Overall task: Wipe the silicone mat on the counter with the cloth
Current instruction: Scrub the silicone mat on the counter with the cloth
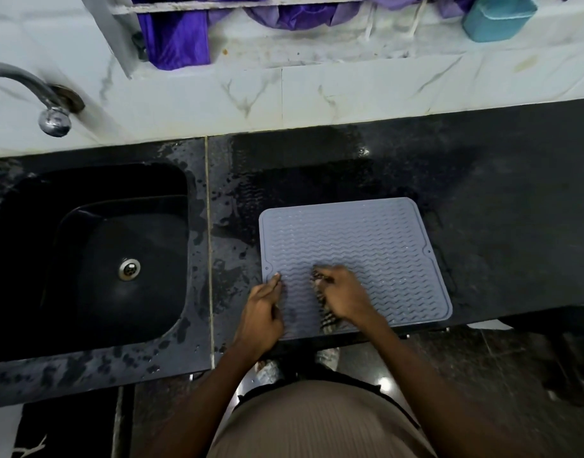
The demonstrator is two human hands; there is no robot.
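**Both hands on the mat, cloth under the right**

The grey mat lay flat on the black counter, just right of the sink, with its near edge at the counter's front lip. Its top was ribbed with wavy lines, and a small hole showed at the middle of each side edge.

The right hand was curled over a dark striped cloth, gripping it and pressing it down on the near-left part of the mat. A bunch of the cloth showed beyond the fingers, and a tail of it trailed back toward the mat's front edge beneath the wrist.

The left hand lay on the mat's near-left corner, holding nothing. Its fingers were extended, with the fingertips touching the mat just beside the hole in the left edge.

The counter around the mat's left side and the strip beside the sink were wet, spotted with drops and smears. A drain sat in the sink's floor. A tap stuck out from the marbled wall above the sink. Purple fabric hung behind a white frame at the top, and a teal container stood on the ledge at the far right.
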